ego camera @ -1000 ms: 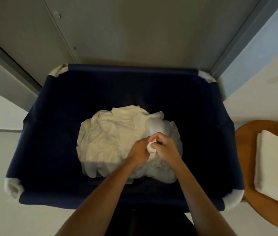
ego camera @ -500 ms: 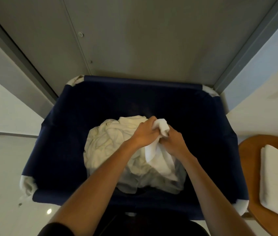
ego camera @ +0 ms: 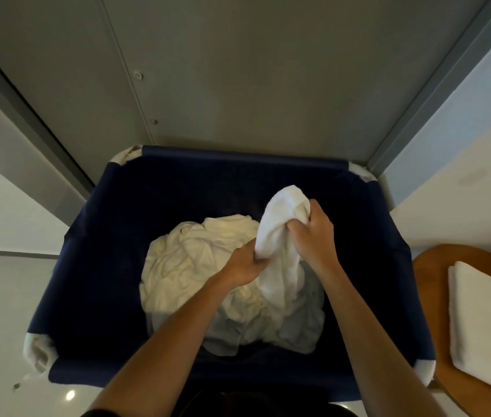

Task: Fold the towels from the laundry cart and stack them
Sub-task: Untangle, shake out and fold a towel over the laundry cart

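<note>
A dark blue laundry cart (ego camera: 112, 266) fills the middle of the view, with a crumpled heap of white towels (ego camera: 190, 272) at its bottom. One white towel (ego camera: 280, 233) is lifted partly out of the heap. My right hand (ego camera: 313, 233) grips its bunched upper part, and the towel's top end bulges above that fist. My left hand (ego camera: 247, 261) grips the same towel lower down on its left edge. The towel's lower end still hangs into the heap.
A folded white towel (ego camera: 487, 326) lies on a round wooden table (ego camera: 430, 266) at the right, beside the cart. Grey metal doors (ego camera: 238, 85) stand behind the cart. Pale shiny floor runs along the left.
My right hand has risen and moved right, drawing the towel up out of the heap. My left hand has slid down along the towel. The view has tilted upward.
</note>
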{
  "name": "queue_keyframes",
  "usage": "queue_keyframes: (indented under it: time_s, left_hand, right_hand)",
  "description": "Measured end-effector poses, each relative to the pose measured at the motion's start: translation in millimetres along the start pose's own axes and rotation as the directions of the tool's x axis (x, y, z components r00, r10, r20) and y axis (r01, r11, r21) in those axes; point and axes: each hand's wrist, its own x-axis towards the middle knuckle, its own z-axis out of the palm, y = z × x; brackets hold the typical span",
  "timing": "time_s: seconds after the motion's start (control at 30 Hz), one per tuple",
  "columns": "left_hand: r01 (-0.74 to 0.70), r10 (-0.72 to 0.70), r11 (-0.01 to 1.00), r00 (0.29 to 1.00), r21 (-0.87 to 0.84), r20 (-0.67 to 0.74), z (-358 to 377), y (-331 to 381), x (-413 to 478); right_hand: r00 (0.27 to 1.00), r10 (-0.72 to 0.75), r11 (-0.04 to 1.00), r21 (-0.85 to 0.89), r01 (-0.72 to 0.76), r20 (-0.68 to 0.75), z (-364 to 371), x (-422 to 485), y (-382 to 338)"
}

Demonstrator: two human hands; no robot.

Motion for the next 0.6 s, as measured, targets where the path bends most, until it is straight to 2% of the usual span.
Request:
queue_keyframes:
  time_s: [0.2, 0.3, 0.43, 0.53, 0.6]
  left_hand:
    - [-0.019, 0.038, 0.993, 0.986, 0.114, -0.163, -17, -9, 2]
    - [-0.052, 0.112, 0.97, 0.963, 0.239, -0.244, -28, -15, 3]
    - [-0.159, 0.251, 0.929, 0.934, 0.334, -0.254, -40, -7, 0]
    - [-0.233, 0.299, 0.919, 0.938, 0.319, -0.176, -46, 17, -4]
    - [-0.278, 0.303, 0.918, 0.952, 0.282, -0.047, -47, 33, -6]
  right_hand:
    - [0.998, 0.057, 0.998, -0.014, -0.057, 0.015, -4, 2, 12]
    - [0.992, 0.122, 0.989, -0.083, -0.12, 0.028, -1, 2, 25]
    - [0.982, 0.186, 0.961, -0.213, -0.176, 0.025, 9, -1, 35]
    - [0.999, 0.039, 0.965, -0.26, -0.047, -0.036, 20, -10, 28]
    - [0.992, -0.11, 0.938, -0.324, 0.123, 0.059, 29, -14, 20]
